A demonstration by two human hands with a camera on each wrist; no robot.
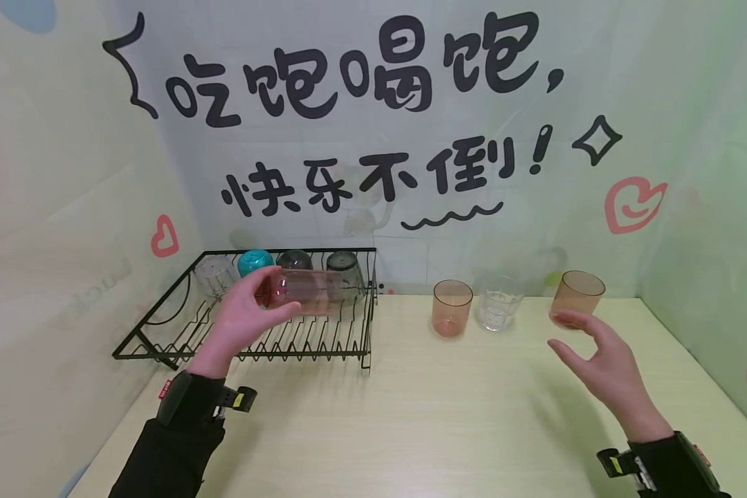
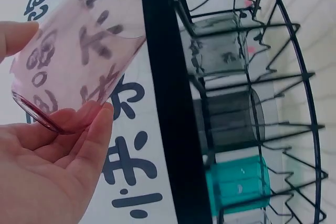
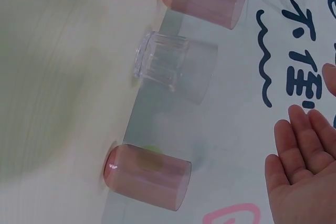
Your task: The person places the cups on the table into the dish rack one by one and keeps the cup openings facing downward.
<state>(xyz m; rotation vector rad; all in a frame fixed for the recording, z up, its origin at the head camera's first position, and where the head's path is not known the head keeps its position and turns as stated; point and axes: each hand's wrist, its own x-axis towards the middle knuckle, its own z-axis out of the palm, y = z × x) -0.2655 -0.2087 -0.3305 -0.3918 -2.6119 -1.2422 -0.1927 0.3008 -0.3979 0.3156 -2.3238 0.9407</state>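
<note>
My left hand (image 1: 247, 310) holds a pink glass (image 1: 308, 290) on its side over the black wire dish rack (image 1: 330, 355). In the left wrist view the thumb and fingers of the left hand (image 2: 52, 169) grip this pink glass (image 2: 79, 61) near its base end. My right hand (image 1: 606, 363) is in the air with thumb and fingers spread apart, holding nothing. It is nearest to another upright pink glass (image 1: 577, 294), whose lower part the fingertips overlap in the head view. The right wrist view shows that pink glass (image 3: 149, 177) apart from the right hand (image 3: 304, 171).
Upside down along the rack's back stand a clear glass (image 1: 216, 275), a blue glass (image 1: 255, 261) and two dark glasses (image 1: 294, 260). On the table (image 1: 448, 415), right of the rack, a pink glass (image 1: 452, 310) and a clear glass (image 1: 499, 309) stand upright near the printed backdrop (image 1: 361, 242).
</note>
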